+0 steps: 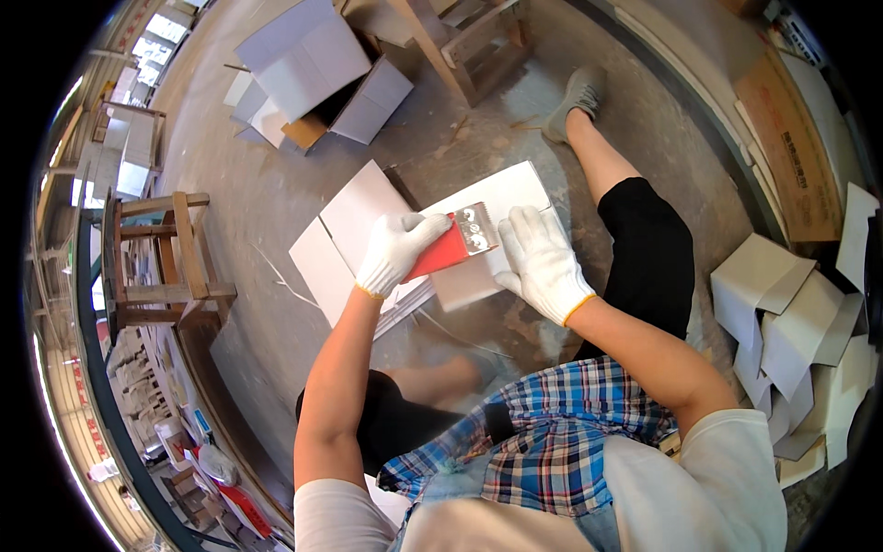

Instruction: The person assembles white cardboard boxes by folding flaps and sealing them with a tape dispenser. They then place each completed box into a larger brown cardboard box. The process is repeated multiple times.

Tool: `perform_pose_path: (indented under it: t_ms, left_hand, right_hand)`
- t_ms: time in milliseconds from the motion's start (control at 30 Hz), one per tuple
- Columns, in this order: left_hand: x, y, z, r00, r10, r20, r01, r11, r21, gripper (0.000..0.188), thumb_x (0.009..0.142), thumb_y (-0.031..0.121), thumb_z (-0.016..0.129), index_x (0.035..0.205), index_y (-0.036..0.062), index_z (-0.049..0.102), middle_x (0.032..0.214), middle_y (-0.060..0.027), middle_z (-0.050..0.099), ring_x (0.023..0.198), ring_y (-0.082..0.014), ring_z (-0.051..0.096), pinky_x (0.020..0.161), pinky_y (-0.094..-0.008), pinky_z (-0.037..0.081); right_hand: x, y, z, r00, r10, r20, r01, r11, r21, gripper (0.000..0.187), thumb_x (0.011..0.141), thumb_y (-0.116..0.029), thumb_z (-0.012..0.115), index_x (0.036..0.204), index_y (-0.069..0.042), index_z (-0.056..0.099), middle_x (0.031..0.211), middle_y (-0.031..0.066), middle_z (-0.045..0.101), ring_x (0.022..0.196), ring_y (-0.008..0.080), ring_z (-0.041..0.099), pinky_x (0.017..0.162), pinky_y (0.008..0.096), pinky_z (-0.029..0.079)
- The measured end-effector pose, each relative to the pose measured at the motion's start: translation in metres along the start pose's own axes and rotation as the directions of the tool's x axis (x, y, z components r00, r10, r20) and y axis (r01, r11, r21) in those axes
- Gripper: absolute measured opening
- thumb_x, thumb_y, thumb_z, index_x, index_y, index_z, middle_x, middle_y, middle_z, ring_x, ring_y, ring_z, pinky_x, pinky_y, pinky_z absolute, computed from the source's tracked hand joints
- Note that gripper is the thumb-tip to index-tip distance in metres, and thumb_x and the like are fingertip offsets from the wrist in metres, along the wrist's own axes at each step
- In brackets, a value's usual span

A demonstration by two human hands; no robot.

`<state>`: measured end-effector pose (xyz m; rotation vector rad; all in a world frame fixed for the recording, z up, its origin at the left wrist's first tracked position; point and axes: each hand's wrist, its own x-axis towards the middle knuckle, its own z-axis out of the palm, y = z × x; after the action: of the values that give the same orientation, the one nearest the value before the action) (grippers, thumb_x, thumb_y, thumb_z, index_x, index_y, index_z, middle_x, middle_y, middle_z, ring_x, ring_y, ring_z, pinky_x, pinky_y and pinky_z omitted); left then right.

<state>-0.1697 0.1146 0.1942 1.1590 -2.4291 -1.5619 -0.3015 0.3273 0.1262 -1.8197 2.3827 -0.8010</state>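
Note:
In the middle of the head view, white flattened cardboard cartons (349, 221) lie in front of me with their flaps spread. My left hand (401, 247), in a white knitted glove, is closed around a red tape dispenser (441, 255). Its toothed end points right, towards my other hand, over the cardboard. My right hand (541, 258), gloved the same way, lies flat on the right-hand cardboard panel (506, 184) with the fingers extended. It holds nothing.
An open white box (308, 69) stands beyond the cartons, beside a wooden stand (451, 55). Another wooden stool (175, 253) is at the left. Folded cartons (782, 304) are heaped at the right, near a brown carton (791, 152). Thin strips (285, 281) lie on the floor.

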Motion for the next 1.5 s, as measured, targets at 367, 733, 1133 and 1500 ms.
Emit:
perform_pose_path:
  t_ms: [367,733,1133,1500]
  left_hand:
    - [0.01,-0.034,-0.006,1.0,0.002,0.005,-0.002,0.995,-0.103,0.039,0.092,0.032,0.07,0.083,-0.0065,0.073,0.065,-0.0002,0.06,0.058,-0.0055,0.05,0.051,-0.0265,0.042]
    - [0.011,-0.04,-0.004,1.0,0.03,-0.002,-0.03,0.986,-0.164,0.033,0.093,0.025,0.069,0.08,-0.0051,0.072,0.065,0.0027,0.058,0.058,-0.0039,0.047,0.05,-0.0247,0.038]
    - [0.011,-0.035,-0.002,1.0,0.018,-0.014,-0.02,0.986,-0.164,0.034,0.093,0.025,0.07,0.078,-0.0054,0.071,0.063,0.0019,0.058,0.057,-0.0039,0.048,0.049,-0.0246,0.038]
    - [0.012,0.001,-0.002,0.995,-0.026,0.099,0.008,0.984,0.179,0.048,0.091,0.041,0.07,0.085,-0.0068,0.074,0.057,-0.0064,0.059,0.055,-0.0081,0.054,0.054,-0.0297,0.048]
  right_hand:
    - [0.023,0.009,-0.001,0.903,0.378,0.204,-0.422,0.691,0.587,0.052,0.088,-0.046,0.068,0.119,-0.005,0.062,0.105,0.0094,0.061,0.081,0.0261,0.056,0.08,0.0402,0.049]
    - [0.039,-0.011,0.019,0.726,0.19,0.661,-0.551,-0.415,0.724,0.046,0.1,-0.049,0.058,0.127,-0.012,0.064,0.115,-0.0022,0.064,0.093,0.0079,0.052,0.074,0.0249,0.044]
    - [0.046,-0.014,0.015,0.673,0.209,0.709,-0.533,-0.527,0.662,0.038,0.101,-0.041,0.059,0.124,-0.012,0.067,0.101,-0.0028,0.064,0.083,0.0078,0.053,0.072,0.0254,0.046]
    - [0.038,0.002,0.012,0.818,0.554,0.156,-0.482,0.513,0.71,0.032,0.094,-0.031,0.055,0.095,-0.005,0.074,0.088,0.0189,0.07,0.08,0.0349,0.067,0.074,0.0417,0.05]
